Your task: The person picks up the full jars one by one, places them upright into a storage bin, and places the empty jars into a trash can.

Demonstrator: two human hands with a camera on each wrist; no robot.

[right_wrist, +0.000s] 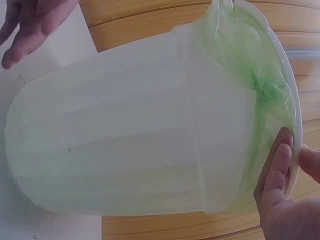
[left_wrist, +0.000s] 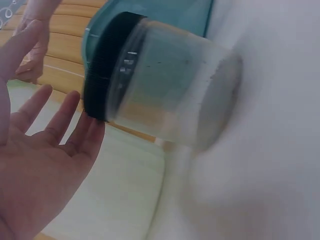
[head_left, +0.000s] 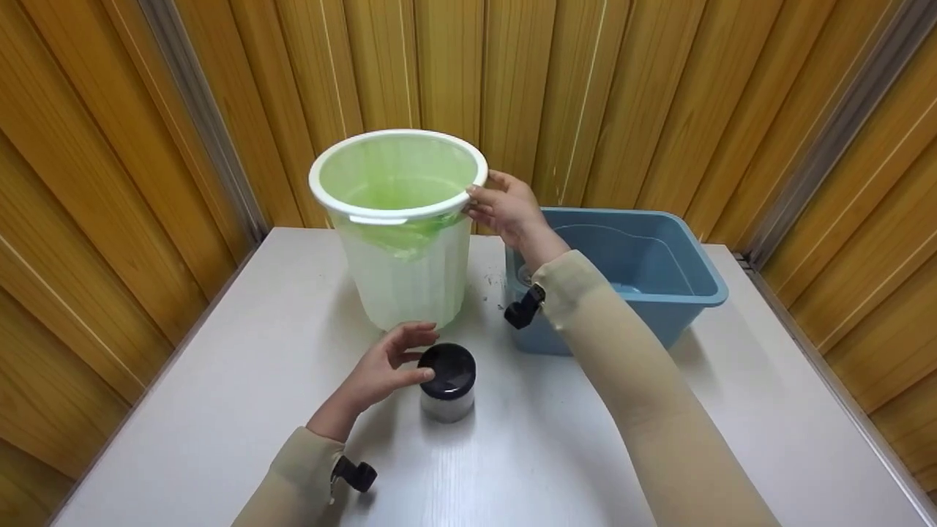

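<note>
**Clerk:** White plastic, item one: the waste bin point(head_left: 407, 241), ribbed and translucent, upright at the back of the grey table point(head_left: 219, 380). A white rim ring point(head_left: 344, 208) clamps a green liner bag point(head_left: 399, 238) whose edge spills below the ring on the outside. Your right hand point(head_left: 505, 208) has it at the rim's right side.

**Operator:** How is my right hand set there?

**Clerk:** Pinching. In the right wrist view your fingers point(right_wrist: 277, 172) lie against the liner under the ring and your thumb point(right_wrist: 311, 162) sits on the other side of the rim, so the ring is caught between them.

**Operator:** Item two?

**Clerk:** Clear jar point(head_left: 447, 384) with a black screw lid point(head_left: 447, 369), upright on the table just in front of the bin, between your two forearms. Contents cannot be made out; the glass looks cloudy and the left wrist view is blurred.

**Operator:** And my left hand?

**Clerk:** Your left hand point(head_left: 381, 366) is spread and relaxed, beside the jar on its left. The thumb tip point(head_left: 424, 375) meets the lid's edge; in the left wrist view the fingertips point(left_wrist: 92, 127) touch the black lid too. Nothing is gripped.

**Operator:** Anything else to list?

**Clerk:** Item three: blue plastic tub point(head_left: 659, 293), rectangular, right of the bin, behind your right forearm. Backdrop: ribbed wood-coloured wall panels point(head_left: 659, 95) around the table. Both sleeves point(head_left: 629, 366) are beige.
</note>
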